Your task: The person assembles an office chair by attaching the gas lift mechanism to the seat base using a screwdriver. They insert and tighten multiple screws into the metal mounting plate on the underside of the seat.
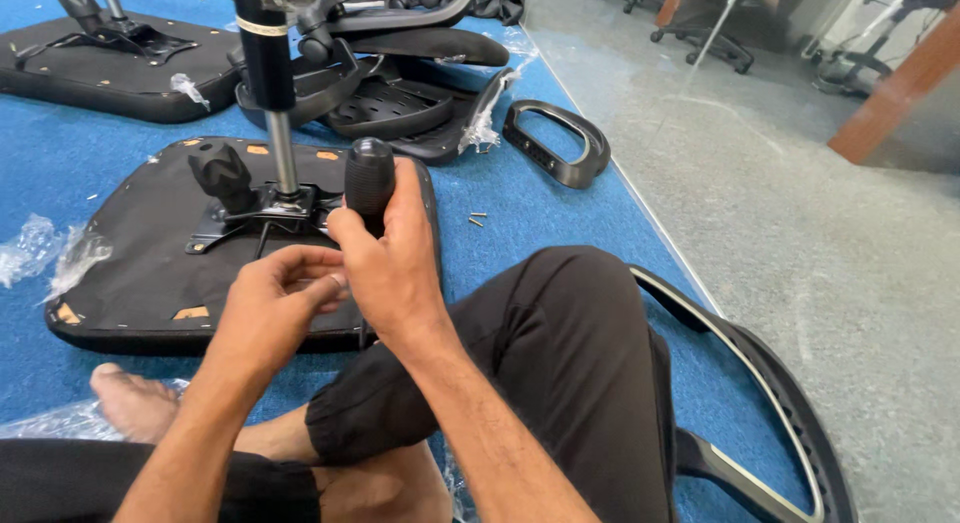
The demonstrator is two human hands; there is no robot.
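An upturned black chair seat (130, 258) lies on the blue mat in front of me, with a metal mechanism plate (262, 211) and a gas cylinder (270, 73) standing up from it. My right hand (385, 268) grips a black screwdriver handle (369, 178) held upright over the seat's near right part. My left hand (270, 308) sits just left of it, fingers curled and pinched near the tool's lower end; what it holds is hidden. A black knob (220, 173) sticks up from the mechanism.
Another seat (100, 68) lies at the back left. Chair parts and a black armrest loop (560, 143) lie behind. Loose screws (477, 220) rest on the blue mat (560, 218). A chair back frame (770, 403) lies by my right knee. Grey floor spreads to the right.
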